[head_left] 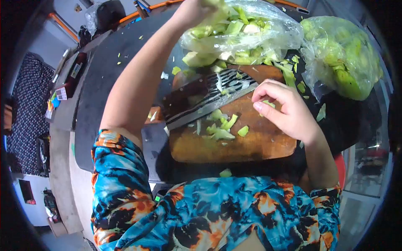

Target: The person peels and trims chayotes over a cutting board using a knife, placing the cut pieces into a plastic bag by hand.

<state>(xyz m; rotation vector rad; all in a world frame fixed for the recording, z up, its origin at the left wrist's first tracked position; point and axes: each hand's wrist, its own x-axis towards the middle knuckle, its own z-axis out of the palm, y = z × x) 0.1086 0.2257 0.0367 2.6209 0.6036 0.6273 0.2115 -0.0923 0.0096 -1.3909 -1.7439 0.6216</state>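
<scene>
My left hand [196,13] reaches to the far side, at the left edge of an open clear plastic bag [284,31] of cut pale-green vegetable pieces. It is closed on a pale-green piece [215,9], blurred and partly cut off by the frame. Over the right side of a wooden cutting board [234,146], my right hand [287,108] has curled fingers with a small green vegetable piece [269,103] between thumb and fingers. A wide, cleaver-like blade [213,103] with dark and light stripes lies across the board. Green scraps [220,127] are scattered in front of it.
A second clear bag [341,54] with larger green vegetables stands at the far right of the dark table [104,92]. Peelings [289,75] lie between the bags and board. A brown block [154,115] sits left of the board. A grey ledge [69,104] runs along the left.
</scene>
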